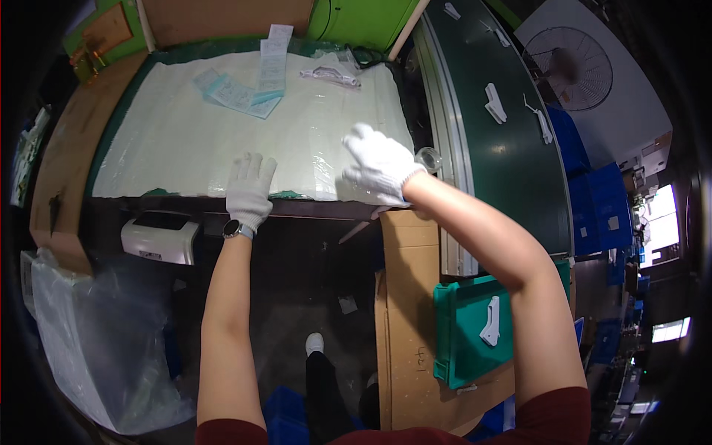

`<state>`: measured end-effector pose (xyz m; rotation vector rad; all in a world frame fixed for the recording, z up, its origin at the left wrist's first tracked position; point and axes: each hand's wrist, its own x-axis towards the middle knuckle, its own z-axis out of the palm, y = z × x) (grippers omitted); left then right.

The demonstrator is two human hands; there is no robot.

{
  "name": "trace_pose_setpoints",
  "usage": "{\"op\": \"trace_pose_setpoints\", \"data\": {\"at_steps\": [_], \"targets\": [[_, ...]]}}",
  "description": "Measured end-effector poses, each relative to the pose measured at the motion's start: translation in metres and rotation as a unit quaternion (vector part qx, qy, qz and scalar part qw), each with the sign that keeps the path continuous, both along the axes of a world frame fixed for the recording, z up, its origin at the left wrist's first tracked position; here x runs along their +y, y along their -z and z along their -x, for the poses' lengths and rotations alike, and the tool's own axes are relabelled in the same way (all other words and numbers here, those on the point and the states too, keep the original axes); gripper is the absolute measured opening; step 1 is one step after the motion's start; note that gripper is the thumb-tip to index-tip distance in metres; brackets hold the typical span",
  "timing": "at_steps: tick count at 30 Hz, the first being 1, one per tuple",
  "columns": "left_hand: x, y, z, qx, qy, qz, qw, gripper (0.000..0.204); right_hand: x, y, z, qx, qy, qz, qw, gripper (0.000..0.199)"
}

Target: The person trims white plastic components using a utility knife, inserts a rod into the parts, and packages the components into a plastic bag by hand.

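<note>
A white sheet (178,148) is spread over the worktop (215,48), its long axis running left to right; it is judged light, soft and rather slippery, best taken by its near edge or corners. The fingers of the gloved left hand (251,191) are laid slightly apart at that edge; those of the right hand (380,163), held over the sheet's near right part, are parted from the thumb, with nothing seen gripped. Toward the far right, a bagged white part (334,75) is laid with its long axis roughly left to right, right end slightly nearer. It is judged light and stiff inside loose, slippery film, best held around its middle.
</note>
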<state>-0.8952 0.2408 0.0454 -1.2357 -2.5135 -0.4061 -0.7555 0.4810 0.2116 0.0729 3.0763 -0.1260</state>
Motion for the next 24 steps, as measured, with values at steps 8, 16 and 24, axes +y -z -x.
{"op": "trace_pose_setpoints", "data": {"at_steps": [8,16,24], "targets": [[0.001,0.011,0.014,0.097,0.066,-0.171,0.978,0.056,0.101,0.107,0.17,0.072,0.178,-0.072,0.979,0.043],[0.01,0.025,0.023,0.119,0.094,-0.204,0.967,0.054,0.148,0.127,0.217,0.063,0.188,-0.072,0.978,0.036],[0.0,0.026,0.024,0.118,0.08,-0.185,0.972,0.048,0.027,0.07,0.12,-0.029,-0.015,0.001,0.999,0.028]]}}
